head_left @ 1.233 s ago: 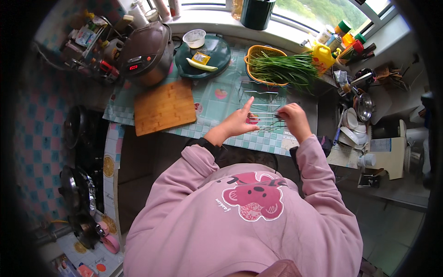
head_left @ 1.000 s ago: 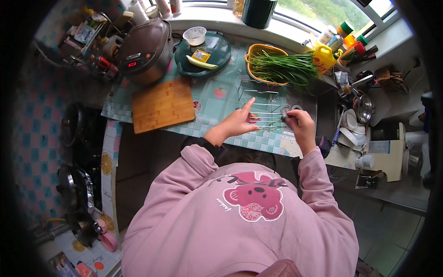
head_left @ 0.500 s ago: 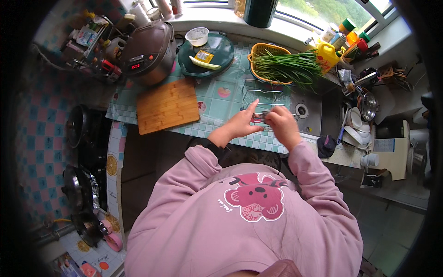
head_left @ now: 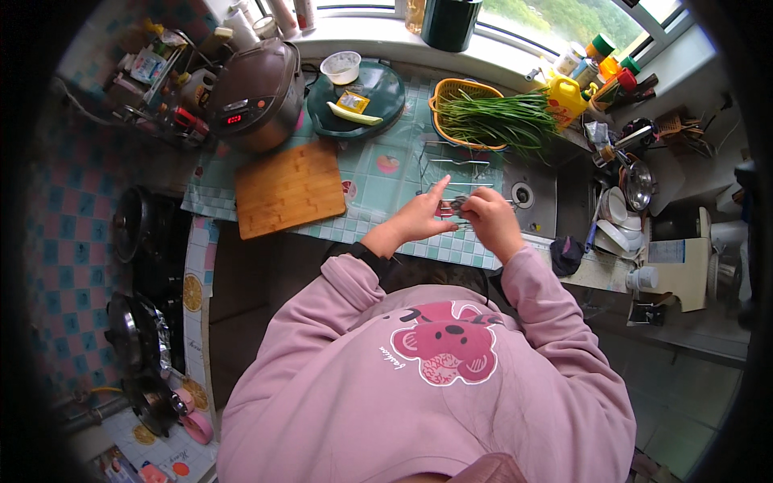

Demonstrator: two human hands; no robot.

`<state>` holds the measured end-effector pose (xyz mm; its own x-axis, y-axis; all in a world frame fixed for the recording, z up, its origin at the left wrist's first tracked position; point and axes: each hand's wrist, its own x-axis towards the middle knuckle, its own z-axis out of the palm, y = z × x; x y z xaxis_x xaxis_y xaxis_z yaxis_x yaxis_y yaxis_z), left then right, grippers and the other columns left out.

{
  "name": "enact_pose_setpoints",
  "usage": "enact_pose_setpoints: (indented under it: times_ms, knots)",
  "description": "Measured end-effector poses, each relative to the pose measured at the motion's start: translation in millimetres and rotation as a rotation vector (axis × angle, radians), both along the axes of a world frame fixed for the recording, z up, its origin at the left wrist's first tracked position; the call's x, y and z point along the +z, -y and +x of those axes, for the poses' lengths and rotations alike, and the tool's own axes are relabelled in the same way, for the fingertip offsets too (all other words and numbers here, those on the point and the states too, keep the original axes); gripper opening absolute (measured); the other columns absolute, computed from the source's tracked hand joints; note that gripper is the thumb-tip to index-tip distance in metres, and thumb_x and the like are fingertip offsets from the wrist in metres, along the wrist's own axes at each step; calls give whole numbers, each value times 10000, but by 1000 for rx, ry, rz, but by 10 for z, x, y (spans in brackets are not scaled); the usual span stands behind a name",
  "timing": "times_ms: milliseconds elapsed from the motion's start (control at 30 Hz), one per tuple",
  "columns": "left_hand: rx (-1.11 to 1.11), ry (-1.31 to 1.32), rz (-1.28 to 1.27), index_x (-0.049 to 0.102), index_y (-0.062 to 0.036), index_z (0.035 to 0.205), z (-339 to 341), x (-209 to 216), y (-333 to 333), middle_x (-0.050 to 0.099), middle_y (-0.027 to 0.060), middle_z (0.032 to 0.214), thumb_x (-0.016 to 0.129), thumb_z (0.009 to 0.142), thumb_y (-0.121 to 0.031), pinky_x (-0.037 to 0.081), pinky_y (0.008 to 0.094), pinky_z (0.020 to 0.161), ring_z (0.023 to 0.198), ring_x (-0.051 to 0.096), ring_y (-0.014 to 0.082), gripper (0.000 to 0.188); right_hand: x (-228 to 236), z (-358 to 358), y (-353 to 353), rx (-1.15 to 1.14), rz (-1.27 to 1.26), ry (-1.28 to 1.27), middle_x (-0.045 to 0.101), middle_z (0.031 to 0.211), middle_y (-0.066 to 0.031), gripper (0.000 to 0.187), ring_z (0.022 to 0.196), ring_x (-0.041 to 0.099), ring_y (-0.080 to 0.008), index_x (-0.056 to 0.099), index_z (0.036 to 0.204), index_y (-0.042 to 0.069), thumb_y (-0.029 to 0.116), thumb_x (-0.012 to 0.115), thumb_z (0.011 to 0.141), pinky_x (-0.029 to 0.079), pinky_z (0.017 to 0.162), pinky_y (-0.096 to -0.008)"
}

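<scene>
Over the front edge of the counter, my left hand cradles a small shiny metal object with a reddish part; its exact kind is too small to tell. The left index finger points away from me and the thumb lies along the near side. From the right, my right hand pinches at the same object, its fingertips bent together and partly hiding it. Just beyond both hands stands a thin metal wire rack on the tiled-pattern table cover.
Left of my hands lies a wooden cutting board. Behind are a rice cooker, a round green board and a yellow basket of long green chives. The sink and stacked bowls are at right.
My right fingers have shifted slightly at the metal object, closing in on it. My left hand stays nearly where it was. The whole view has moved a little.
</scene>
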<state>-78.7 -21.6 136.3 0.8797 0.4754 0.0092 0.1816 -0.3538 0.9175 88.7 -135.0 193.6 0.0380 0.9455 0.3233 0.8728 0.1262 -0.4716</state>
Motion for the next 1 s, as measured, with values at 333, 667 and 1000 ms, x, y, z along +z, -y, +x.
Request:
enact_pose_setpoints:
  times_ms: [333, 667, 1000]
  knots:
    - [8, 17, 6, 171, -20, 1515, 24, -40, 0, 678, 193, 1022, 830, 721, -258, 481, 385, 899, 976, 655, 350, 1058, 52, 228, 69, -71, -49, -10, 621, 834, -93, 152, 762, 626, -305, 645, 789, 39, 27, 754, 683, 506, 662, -391]
    - [20, 54, -101, 186, -28, 1513, 15, -104, 4, 679, 177, 1061, 833, 717, -208, 468, 368, 936, 1009, 651, 290, 1042, 14, 431, 197, -116, -52, -60, 606, 847, -105, 150, 792, 626, -298, 641, 806, 23, -36, 727, 697, 511, 679, -375]
    - [-5, 62, -73, 233, -20, 1488, 29, -167, -36, 685, 177, 1096, 854, 712, -309, 494, 374, 928, 1024, 665, 307, 1035, -234, 887, 569, -548, -124, -832, 675, 856, -35, 144, 779, 617, -88, 662, 946, -15, 55, 723, 836, 502, 685, -232]
